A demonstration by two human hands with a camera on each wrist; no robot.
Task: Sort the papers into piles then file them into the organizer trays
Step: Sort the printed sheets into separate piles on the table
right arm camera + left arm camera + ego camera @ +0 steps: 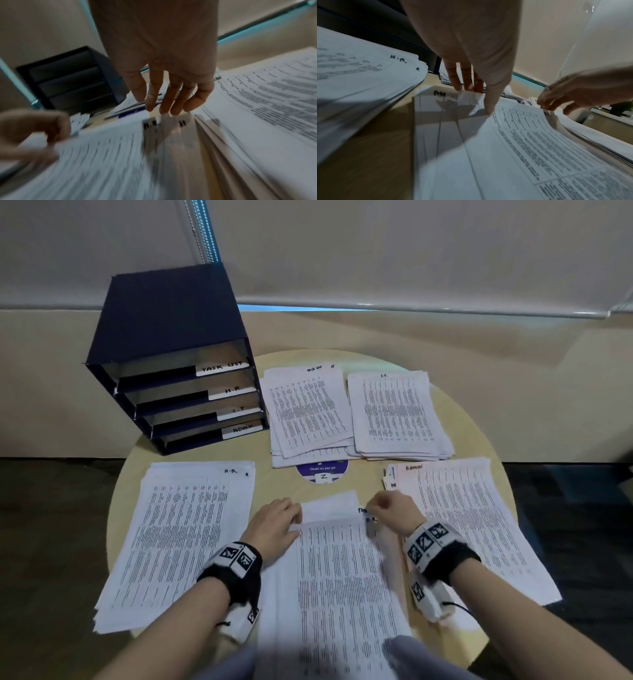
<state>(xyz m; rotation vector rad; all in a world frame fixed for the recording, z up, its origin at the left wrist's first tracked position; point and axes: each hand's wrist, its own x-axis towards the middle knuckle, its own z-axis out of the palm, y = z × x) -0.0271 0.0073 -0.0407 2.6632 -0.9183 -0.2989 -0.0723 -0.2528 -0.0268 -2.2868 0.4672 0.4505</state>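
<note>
A loose stack of printed sheets point(339, 577) lies at the table's near middle. My left hand point(294, 522) pinches the top sheet's far left corner between thumb and fingers point(465, 86), and the corner is creased. At the far right corner my right hand point(376, 508) has curled fingers on the sheet's edge, which bows upward there; the right wrist view is blurred. Four sorted piles surround the stack: H.R. point(178, 539) near left, Admin point(472, 518) near right, Task List point(305, 412) far middle, I.T. point(397, 412) far right. The dark blue organizer point(164, 320) stands at the far left.
The organizer's trays are labelled TASK LIST, H.R., I.T. and ADMIN from top to bottom, open toward me. A round purple sticker point(322, 472) sits on the round wooden table point(274, 484) between the piles. A wall with a roller blind is behind the table.
</note>
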